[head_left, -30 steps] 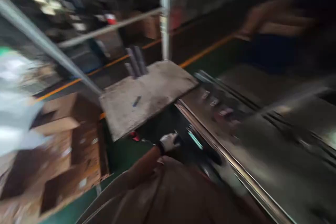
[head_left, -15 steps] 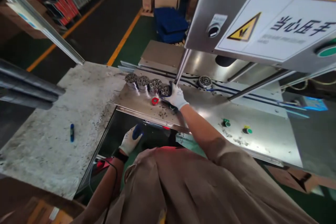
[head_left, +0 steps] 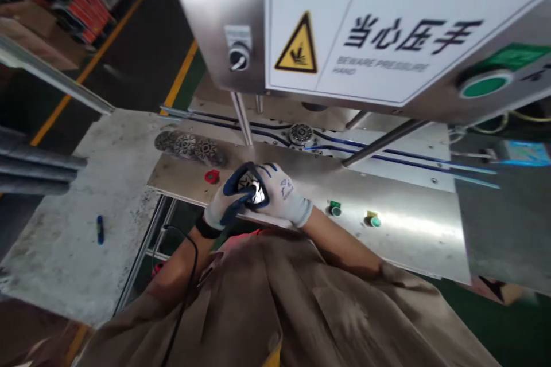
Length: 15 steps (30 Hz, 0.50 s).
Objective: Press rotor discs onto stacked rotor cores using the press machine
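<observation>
Both gloved hands meet over the front edge of the steel bench, around a round, slotted metal motor stator [head_left: 252, 188]. My left hand [head_left: 228, 200] grips its left side, with the thumb across the top face. My right hand [head_left: 278, 192] wraps the far and right side, fingers curled over the rim. Much of the stator's side is hidden by the gloves. Behind and left of the hands, several similar stators [head_left: 186, 145] stand in a row, blurred. Another slotted round part [head_left: 301, 134] sits between the blue-edged rails under the press.
A press housing [head_left: 215, 23] with a warning sign hangs over the bench on metal posts [head_left: 241, 119]. A red button [head_left: 212, 176] and two green buttons [head_left: 335, 210] are on the bench top. At left, a blue marker [head_left: 100, 229] lies on a worn pale table [head_left: 64, 264].
My right hand has taken a stator from the right end of the row and brought it towards me. My left hand has risen to hold it too. The view has shifted right.
</observation>
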Each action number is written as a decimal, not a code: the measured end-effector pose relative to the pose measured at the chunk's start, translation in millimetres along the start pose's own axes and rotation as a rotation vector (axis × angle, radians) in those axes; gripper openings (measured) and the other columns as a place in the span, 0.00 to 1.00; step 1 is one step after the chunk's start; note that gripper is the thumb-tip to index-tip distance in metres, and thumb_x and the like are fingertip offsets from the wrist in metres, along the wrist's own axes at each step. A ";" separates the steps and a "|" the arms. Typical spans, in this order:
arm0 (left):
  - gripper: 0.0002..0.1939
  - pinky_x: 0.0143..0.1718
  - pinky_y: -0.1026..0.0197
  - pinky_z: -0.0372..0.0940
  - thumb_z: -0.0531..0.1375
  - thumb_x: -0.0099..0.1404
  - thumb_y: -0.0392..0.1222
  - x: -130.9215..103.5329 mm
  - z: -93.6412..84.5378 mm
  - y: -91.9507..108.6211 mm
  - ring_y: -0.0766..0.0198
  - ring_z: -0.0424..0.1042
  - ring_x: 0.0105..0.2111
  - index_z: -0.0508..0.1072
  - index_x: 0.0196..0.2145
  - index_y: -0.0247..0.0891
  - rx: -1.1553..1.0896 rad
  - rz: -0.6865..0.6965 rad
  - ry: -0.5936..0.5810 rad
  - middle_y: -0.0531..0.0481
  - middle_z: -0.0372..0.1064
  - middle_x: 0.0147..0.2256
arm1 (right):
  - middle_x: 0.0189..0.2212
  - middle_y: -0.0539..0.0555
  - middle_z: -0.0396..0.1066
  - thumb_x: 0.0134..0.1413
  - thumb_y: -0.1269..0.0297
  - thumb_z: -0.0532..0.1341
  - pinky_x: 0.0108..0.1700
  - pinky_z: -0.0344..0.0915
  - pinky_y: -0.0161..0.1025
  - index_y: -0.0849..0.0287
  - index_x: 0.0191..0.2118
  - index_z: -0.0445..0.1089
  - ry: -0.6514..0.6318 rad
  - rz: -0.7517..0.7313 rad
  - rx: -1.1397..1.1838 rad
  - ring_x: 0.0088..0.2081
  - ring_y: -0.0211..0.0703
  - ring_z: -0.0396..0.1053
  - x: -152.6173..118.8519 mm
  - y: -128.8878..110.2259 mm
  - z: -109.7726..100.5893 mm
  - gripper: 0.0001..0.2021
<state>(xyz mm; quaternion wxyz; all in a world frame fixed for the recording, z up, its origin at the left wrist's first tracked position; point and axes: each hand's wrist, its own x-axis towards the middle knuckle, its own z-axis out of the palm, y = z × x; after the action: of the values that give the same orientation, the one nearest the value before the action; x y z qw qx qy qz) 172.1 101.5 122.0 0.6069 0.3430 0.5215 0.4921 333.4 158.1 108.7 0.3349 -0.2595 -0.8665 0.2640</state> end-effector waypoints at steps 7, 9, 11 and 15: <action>0.42 0.49 0.54 0.75 0.68 0.60 0.57 18.5 -10.4 -8.2 0.54 0.80 0.44 0.65 0.67 0.37 0.219 -0.059 0.088 0.42 0.79 0.47 | 0.50 0.65 0.74 0.45 0.47 0.70 0.56 0.72 0.59 0.60 0.59 0.65 0.186 0.306 -0.008 0.51 0.62 0.73 -24.3 80.7 -15.9 0.38; 0.39 0.49 0.54 0.74 0.66 0.62 0.55 12.5 -28.5 -14.6 0.55 0.80 0.43 0.66 0.67 0.38 0.524 0.081 0.257 0.44 0.80 0.44 | 0.52 0.68 0.73 0.43 0.48 0.72 0.58 0.71 0.62 0.64 0.61 0.64 0.343 0.485 -0.111 0.53 0.65 0.72 -13.3 119.1 -25.1 0.41; 0.33 0.52 0.54 0.73 0.65 0.62 0.51 5.4 -50.6 -21.8 0.53 0.80 0.45 0.71 0.63 0.39 0.853 0.184 0.333 0.44 0.80 0.47 | 0.54 0.70 0.71 0.39 0.51 0.73 0.61 0.69 0.64 0.66 0.62 0.63 0.412 0.636 -0.190 0.56 0.68 0.70 3.0 154.0 -34.9 0.44; 0.25 0.52 0.52 0.73 0.61 0.64 0.48 0.7 -83.4 -38.6 0.48 0.80 0.48 0.75 0.57 0.37 1.139 0.297 0.313 0.38 0.78 0.53 | 0.57 0.70 0.69 0.36 0.56 0.74 0.66 0.65 0.63 0.65 0.63 0.63 0.355 0.715 -0.259 0.59 0.67 0.68 33.3 189.9 -41.1 0.45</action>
<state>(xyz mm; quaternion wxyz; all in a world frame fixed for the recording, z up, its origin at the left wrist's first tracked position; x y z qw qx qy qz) 100.4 83.3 67.5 0.1688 0.6063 0.7325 0.2596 393.4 328.5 29.6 0.3308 -0.6253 -0.6769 0.2036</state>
